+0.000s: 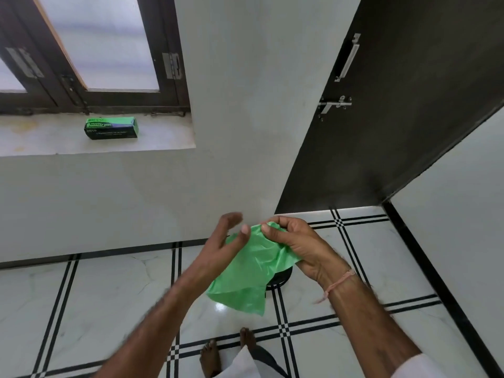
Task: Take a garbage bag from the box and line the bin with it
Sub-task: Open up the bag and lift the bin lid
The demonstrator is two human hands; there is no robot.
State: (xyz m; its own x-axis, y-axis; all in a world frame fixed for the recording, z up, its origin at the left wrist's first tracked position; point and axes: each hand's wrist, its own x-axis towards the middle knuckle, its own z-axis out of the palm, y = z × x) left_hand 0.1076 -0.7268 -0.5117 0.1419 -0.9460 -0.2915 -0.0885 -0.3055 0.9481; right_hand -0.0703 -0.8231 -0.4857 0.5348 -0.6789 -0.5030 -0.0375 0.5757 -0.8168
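Note:
A thin green garbage bag (246, 271) hangs crumpled in front of me, above the floor. My right hand (297, 245) is shut on its upper edge, pinching the plastic between thumb and fingers. My left hand (226, 241) is beside the bag with fingers spread and blurred, its thumb tip touching the plastic near the top. The green and black bag box (111, 128) lies on the window sill at the far left, well away from both hands. A dark round bin (281, 278) stands on the floor, mostly hidden behind the bag.
A white wall runs ahead, with a dark-framed window (90, 50) over the marble sill (41, 140). A dark door (395, 105) with a handle and bolt stands at right. The floor is white tile with black stripes. My bare feet (229, 353) are below.

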